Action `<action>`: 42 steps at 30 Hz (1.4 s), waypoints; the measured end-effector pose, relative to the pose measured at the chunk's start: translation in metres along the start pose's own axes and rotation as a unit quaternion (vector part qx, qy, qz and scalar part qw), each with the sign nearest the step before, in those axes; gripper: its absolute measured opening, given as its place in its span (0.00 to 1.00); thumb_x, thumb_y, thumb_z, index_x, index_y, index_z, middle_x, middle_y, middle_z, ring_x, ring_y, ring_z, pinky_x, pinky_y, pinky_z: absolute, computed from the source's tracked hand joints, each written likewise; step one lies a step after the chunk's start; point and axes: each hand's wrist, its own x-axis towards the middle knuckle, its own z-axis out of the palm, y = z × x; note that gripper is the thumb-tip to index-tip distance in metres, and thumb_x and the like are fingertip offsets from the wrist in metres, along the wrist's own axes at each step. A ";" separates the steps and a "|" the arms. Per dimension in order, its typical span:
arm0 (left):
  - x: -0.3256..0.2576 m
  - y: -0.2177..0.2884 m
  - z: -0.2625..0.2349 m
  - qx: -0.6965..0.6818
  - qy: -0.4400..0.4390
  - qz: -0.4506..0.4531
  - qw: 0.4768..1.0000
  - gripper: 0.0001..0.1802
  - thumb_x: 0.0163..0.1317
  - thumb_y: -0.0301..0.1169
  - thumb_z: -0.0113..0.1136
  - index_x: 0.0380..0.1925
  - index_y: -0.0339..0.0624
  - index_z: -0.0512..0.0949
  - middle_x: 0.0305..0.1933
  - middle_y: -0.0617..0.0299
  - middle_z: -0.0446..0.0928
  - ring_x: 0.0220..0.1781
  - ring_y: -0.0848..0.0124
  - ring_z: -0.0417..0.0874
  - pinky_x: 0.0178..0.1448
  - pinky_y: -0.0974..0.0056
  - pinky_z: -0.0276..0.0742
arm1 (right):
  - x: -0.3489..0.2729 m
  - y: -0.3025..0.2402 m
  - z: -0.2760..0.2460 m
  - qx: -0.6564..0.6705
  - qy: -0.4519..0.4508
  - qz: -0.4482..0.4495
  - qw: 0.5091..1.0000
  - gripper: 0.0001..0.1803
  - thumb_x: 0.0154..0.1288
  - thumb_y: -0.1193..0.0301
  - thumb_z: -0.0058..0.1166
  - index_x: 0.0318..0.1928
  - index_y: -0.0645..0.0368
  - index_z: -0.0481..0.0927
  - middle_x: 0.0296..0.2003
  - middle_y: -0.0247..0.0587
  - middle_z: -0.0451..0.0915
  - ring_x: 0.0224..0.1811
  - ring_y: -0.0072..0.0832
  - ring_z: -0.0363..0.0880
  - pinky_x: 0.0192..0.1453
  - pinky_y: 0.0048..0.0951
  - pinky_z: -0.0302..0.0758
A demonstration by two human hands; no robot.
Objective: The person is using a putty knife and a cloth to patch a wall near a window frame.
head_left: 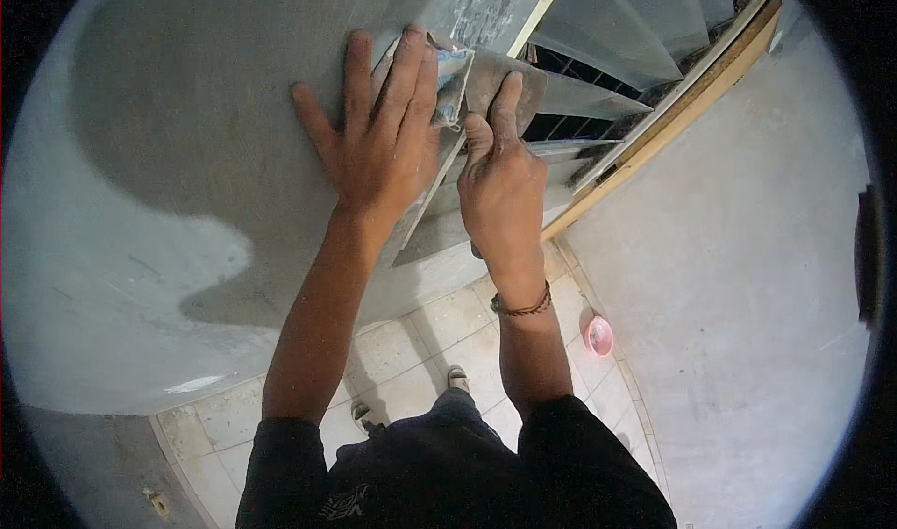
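My left hand [388,141] lies flat with fingers spread, pressing a crumpled piece of printed cloth or sacking [452,88], white and blue with a frayed edge, against the grey wall [187,108]. Part of that piece is hidden under the fingers. In my right hand [505,178] is a putty knife [525,88] with a wide, dusty metal blade. The index finger is stretched along the blade and the other fingers wrap the handle, whose end shows below the fist. The blade's left edge meets the frayed edge of the piece, beside the wall's corner.
Right of the wall corner is a louvered window opening with slanted glass slats [621,20] and a wooden frame [673,118]. Another grey wall [747,277] stands at right. Below, a pink bowl [598,336] sits on the tiled floor [458,314] near my sandalled feet.
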 end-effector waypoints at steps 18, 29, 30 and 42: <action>-0.001 -0.004 0.009 -0.016 0.109 0.006 0.994 0.27 0.49 0.27 0.53 0.54 0.48 0.72 0.63 0.67 0.69 0.69 0.60 0.62 0.71 0.38 0.28 | 0.015 0.002 -0.009 -0.013 -0.055 -0.016 0.998 0.27 0.69 0.63 0.42 0.62 0.68 0.59 0.25 0.63 0.76 0.29 0.56 0.77 0.28 0.43 0.73; -0.001 -0.001 0.005 -0.068 0.094 -0.002 0.993 0.30 0.43 0.27 0.55 0.53 0.47 0.73 0.63 0.65 0.68 0.69 0.59 0.62 0.69 0.34 0.28 | 0.028 -0.004 -0.018 -0.069 -0.040 -0.002 0.997 0.25 0.68 0.66 0.43 0.60 0.68 0.63 0.23 0.63 0.75 0.25 0.54 0.77 0.26 0.42 0.73; -0.001 -0.001 0.006 -0.072 0.093 -0.002 0.993 0.30 0.43 0.27 0.55 0.53 0.47 0.73 0.63 0.65 0.68 0.69 0.59 0.62 0.69 0.34 0.28 | 0.029 -0.005 -0.023 -0.073 -0.039 -0.001 0.997 0.25 0.68 0.66 0.43 0.60 0.68 0.63 0.23 0.63 0.75 0.25 0.54 0.77 0.26 0.42 0.73; 0.004 0.006 0.009 -0.050 0.079 -0.036 0.995 0.31 0.43 0.34 0.56 0.54 0.45 0.73 0.67 0.67 0.63 0.70 0.58 0.58 0.66 0.29 0.23 | 0.025 -0.009 -0.023 -0.085 -0.051 -0.055 0.994 0.24 0.67 0.66 0.44 0.59 0.68 0.64 0.25 0.63 0.76 0.27 0.54 0.77 0.28 0.43 0.73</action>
